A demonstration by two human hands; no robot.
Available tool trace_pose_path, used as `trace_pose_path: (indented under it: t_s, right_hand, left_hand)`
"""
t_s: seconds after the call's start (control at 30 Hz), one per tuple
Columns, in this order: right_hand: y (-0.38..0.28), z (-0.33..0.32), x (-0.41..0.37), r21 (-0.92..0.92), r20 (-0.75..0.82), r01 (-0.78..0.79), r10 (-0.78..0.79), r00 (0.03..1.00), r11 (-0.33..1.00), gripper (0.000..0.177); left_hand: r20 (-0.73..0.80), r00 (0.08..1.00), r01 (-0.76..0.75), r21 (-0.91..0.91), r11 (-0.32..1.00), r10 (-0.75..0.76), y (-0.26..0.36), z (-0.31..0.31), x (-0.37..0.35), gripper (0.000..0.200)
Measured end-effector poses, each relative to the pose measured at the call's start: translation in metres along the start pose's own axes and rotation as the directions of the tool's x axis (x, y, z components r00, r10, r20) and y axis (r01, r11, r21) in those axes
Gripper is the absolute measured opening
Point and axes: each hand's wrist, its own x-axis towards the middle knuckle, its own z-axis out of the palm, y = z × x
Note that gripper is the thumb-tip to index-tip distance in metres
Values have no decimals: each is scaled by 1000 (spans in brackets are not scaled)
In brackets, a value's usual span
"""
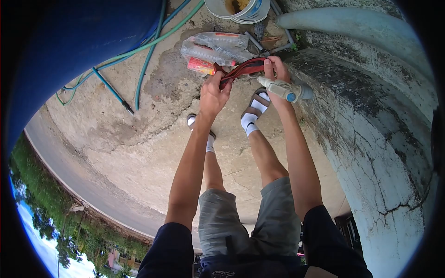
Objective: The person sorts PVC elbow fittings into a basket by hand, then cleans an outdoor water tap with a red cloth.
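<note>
A long red fabric strip with dark bands, like a strap or a folded pouch, is stretched between my two hands. My left hand pinches its lower left end. My right hand grips the upper right end between thumb and fingers. A plastic tap with a blue round cap juts from the wall and hides part of my right hand and wrist. Behind the strip, clear plastic bottles in a plastic bag lie on the ground, with a red and yellow packet beside them.
White buckets with brownish contents stand at the top. Grey pipes lie near the wall. Green and blue hoses run past a large blue tank. A cracked concrete wall rises on the right.
</note>
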Motion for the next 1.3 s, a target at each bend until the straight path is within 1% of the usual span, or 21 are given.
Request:
trace_pose_path:
  t_s: [0.07, 0.17, 0.2, 0.27, 0.3, 0.37, 0.4, 0.47, 0.5, 0.53, 0.6, 0.67, 0.7, 0.77, 0.83, 0.87, 0.97, 1.0, 1.07, 1.17, 1.3]
  right_hand:
    - [4, 2, -8, 19, -36, 69, -68, 997, 997, 31]
    - [8, 5, -16, 80, -153, 277, -263, 953, 958, 33]
    - [8, 4, -21, 126, -128, 159, -143, 981, 979, 32]
    - [5, 1, -34, 210, -63, -80, 95, 994, 974, 32]
    - [-5, -3, -38, 223, -57, -117, 133, 990, 968, 33]
    - [-19, -8, -44, 248, -42, -197, 214, 976, 949, 33]
    - [-15, -7, -45, 211, -57, -187, 203, 978, 959, 33]
    - [-10, -3, -47, 138, -81, -164, 177, 981, 977, 34]
    - [-10, -2, -48, 191, -80, -150, 168, 983, 970, 35]
    - [-11, 1, -49, 242, -80, -133, 157, 984, 961, 35]
    - [-20, 3, -50, 286, -79, -137, 166, 983, 948, 36]
    - [-27, 7, -53, 278, -73, -178, 206, 976, 944, 36]
    - [-22, 10, -53, 323, -42, -243, 270, 962, 915, 37]
    - [-17, 17, -52, 402, 28, -371, 394, 919, 837, 38]
    - [-17, 20, -51, 549, 70, -433, 478, 876, 715, 39]
    - [-20, 21, -51, 615, 97, -459, 516, 851, 641, 39]
    - [-28, 19, -51, 751, 121, -415, 509, 852, 515, 40]
    - [-29, 18, -50, 753, 104, -394, 497, 862, 527, 40]
    - [-30, 17, -49, 755, 67, -354, 472, 879, 552, 42]
    - [-26, 12, -49, 756, 137, -354, 396, 908, 550, 40]
    - [-26, 16, -51, 700, 190, -416, 410, 892, 580, 40]
  left_hand:
    - [-84, 996, -29, 140, 990, 41, 4, 3, -1, 22]
    - [-144, 985, -35, 344, 938, 90, 8, -1, -2, 24]
    - [-153, 983, -33, 408, 912, 104, 9, -3, -4, 25]
    - [-148, 963, -131, 468, 874, 224, 12, -7, -8, 27]
    - [-141, 949, -179, 497, 849, 283, 12, -7, -9, 28]
    - [-128, 929, -258, 446, 857, 346, 10, -5, -7, 26]
    - [-121, 918, -298, 422, 857, 378, 9, -6, -7, 25]
    - [-30, 995, -78, 283, 956, 91, 14, -8, -16, 21]
    - [30, 998, 46, 219, 975, -54, 20, -9, -20, 20]
    - [35, 990, 131, 68, 989, -133, 20, -7, -21, 20]
    - [82, 955, 296, -232, 927, -284, 20, -3, -24, 21]
    - [55, 953, 291, -442, 848, -298, 31, 1, -26, 24]
    - [41, 951, 280, -540, 794, -307, 40, -2, -26, 25]
    - [80, 951, 299, -479, 825, -299, 44, -3, -27, 29]
    - [6, 952, 261, -538, 801, -306, 35, 19, -27, 29]
    - [14, 955, 246, -587, 771, -295, 50, 16, -25, 33]
    - [24, 968, 213, -609, 764, -250, 51, 19, -12, 38]
    - [82, 958, 271, -581, 768, -277, 49, 18, -6, 43]
    - [113, 939, 320, -637, 701, -326, 58, 20, -4, 42]
    - [147, 899, 387, -708, 591, -413, 78, 18, -3, 42]
    - [181, 854, 409, -813, 414, -487, 74, 19, 0, 38]
